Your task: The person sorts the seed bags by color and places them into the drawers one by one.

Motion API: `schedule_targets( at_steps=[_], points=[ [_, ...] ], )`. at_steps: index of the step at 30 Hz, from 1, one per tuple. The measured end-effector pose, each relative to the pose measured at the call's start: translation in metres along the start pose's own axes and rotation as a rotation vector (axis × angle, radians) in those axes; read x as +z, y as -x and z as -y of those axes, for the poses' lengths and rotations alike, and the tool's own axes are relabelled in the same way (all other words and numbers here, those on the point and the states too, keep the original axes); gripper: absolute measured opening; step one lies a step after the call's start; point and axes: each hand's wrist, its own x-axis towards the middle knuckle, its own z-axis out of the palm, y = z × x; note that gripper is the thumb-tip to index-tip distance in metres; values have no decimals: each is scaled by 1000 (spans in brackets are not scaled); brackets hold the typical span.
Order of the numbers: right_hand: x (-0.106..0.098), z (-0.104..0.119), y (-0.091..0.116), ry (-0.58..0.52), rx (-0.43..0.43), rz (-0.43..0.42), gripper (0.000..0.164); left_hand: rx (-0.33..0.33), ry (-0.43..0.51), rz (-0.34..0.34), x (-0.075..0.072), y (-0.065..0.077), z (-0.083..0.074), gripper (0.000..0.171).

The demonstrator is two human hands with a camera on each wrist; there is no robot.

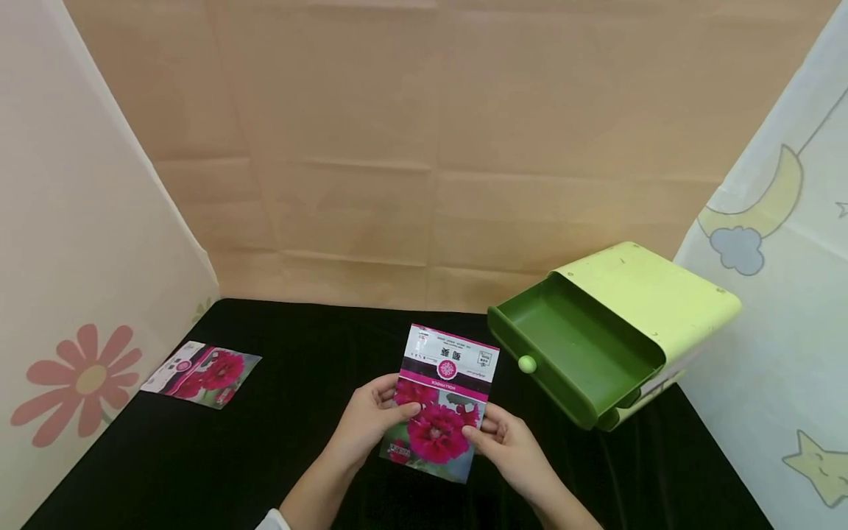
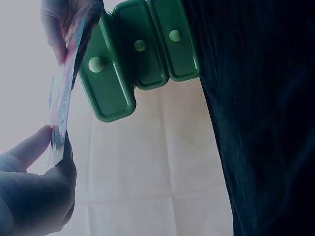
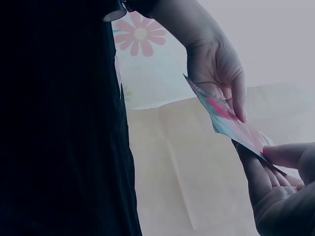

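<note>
Both hands hold a flower seed packet over the black cloth, its printed text upside down in the head view. On its left edge, my left hand pinches it, thumb on the front and fingers behind. My right hand grips the opposite edge the same way. Edge-on in the left wrist view, the packet looks thin and spans between the two hands. A second seed packet with similar magenta flowers lies on the cloth at the far left.
To the right stands a yellow-green drawer unit, its top green drawer pulled out with a bare inside. Two lower drawers show in the left wrist view. Black cloth covers the table, with papered walls around.
</note>
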Motion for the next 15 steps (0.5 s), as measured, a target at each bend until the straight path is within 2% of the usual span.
schedule_targets(
  at_steps=[11, 13, 15],
  points=[
    [-2, 4, 0, 0, 35, -19, 56, -9, 18, -3, -2, -2, -1, 55],
    [-3, 5, 1, -11, 41, -36, 56, 1, 46, -15, -4, -2, -1, 53],
    [-4, 6, 4, -21, 46, -66, 56, 27, 114, -49, -11, -2, -2, 50]
  ],
)
